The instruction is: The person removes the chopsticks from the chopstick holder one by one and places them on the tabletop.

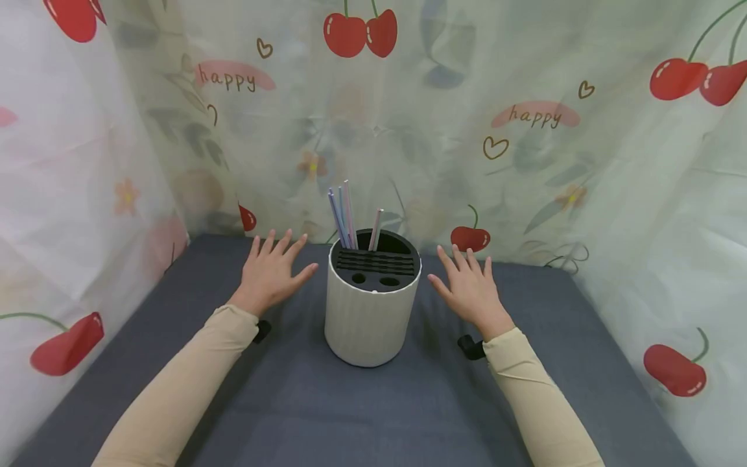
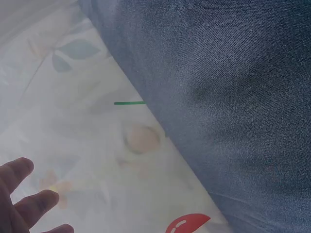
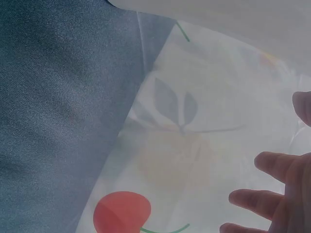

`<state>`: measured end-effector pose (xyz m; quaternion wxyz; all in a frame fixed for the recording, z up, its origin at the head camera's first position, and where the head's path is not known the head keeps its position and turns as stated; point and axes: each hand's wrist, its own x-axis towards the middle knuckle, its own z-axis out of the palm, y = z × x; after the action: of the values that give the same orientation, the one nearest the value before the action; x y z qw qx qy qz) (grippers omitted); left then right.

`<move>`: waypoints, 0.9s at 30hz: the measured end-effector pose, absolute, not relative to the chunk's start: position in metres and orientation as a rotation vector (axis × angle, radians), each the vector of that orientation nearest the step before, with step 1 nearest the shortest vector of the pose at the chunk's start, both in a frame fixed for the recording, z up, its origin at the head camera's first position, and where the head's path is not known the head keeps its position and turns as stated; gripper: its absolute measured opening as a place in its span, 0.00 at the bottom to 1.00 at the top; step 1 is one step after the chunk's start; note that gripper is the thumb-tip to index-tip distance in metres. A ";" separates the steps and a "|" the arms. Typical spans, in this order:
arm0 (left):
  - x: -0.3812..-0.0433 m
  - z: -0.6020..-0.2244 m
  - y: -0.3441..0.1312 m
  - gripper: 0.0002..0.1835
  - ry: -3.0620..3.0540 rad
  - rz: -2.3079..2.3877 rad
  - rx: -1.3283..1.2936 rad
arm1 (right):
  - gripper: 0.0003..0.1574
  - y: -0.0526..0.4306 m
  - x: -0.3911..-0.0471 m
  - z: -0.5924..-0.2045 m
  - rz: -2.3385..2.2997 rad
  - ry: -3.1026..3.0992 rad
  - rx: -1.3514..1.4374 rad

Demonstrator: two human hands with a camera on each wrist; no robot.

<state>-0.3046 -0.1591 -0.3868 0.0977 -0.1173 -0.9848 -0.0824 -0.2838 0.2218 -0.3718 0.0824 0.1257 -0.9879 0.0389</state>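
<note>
A round white desk organizer [image 1: 369, 321] with a black slotted top stands upright between my two hands. Several thin, straw-like sticks [image 1: 344, 217] in blue, purple and pink rise from its rear opening, and a shorter pinkish pair [image 1: 375, 230] leans to their right. To the left of the organizer, my left hand [image 1: 270, 275] is spread with straight fingers and holds nothing. My right hand [image 1: 469, 285] is spread the same way on the other side, apart from the organizer. The left wrist view shows left fingertips [image 2: 36, 206]; the right wrist view shows right fingers [image 3: 265, 201].
A dark blue-grey cloth covers the table [image 1: 362, 415]. Behind and on both sides hangs a pale curtain [image 1: 373, 97] printed with cherries, hearts and "happy". Black wrist cameras [image 1: 471, 347] sit below both wrists, by the beige sleeves [image 1: 181, 389].
</note>
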 end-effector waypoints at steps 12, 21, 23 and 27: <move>-0.307 -0.386 -0.156 0.40 -2.943 -0.285 -0.378 | 0.41 0.223 -0.285 -0.372 0.117 -2.949 0.398; -0.298 -0.385 -0.152 0.24 -3.144 -0.565 -0.385 | 0.24 0.223 -0.284 -0.384 0.174 -2.964 0.415; -0.296 -0.386 -0.152 0.21 -3.157 -0.580 -0.383 | 0.21 0.223 -0.283 -0.387 0.212 -3.000 0.396; -0.294 -0.388 -0.153 0.18 -3.157 -0.603 -0.395 | 0.16 0.225 -0.283 -0.392 0.269 -3.037 0.384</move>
<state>-0.2944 -0.1532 -0.3883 -0.0484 -0.1217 -0.9738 -0.1859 -0.2828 0.2253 -0.3923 0.0342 0.1248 -0.9877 0.0874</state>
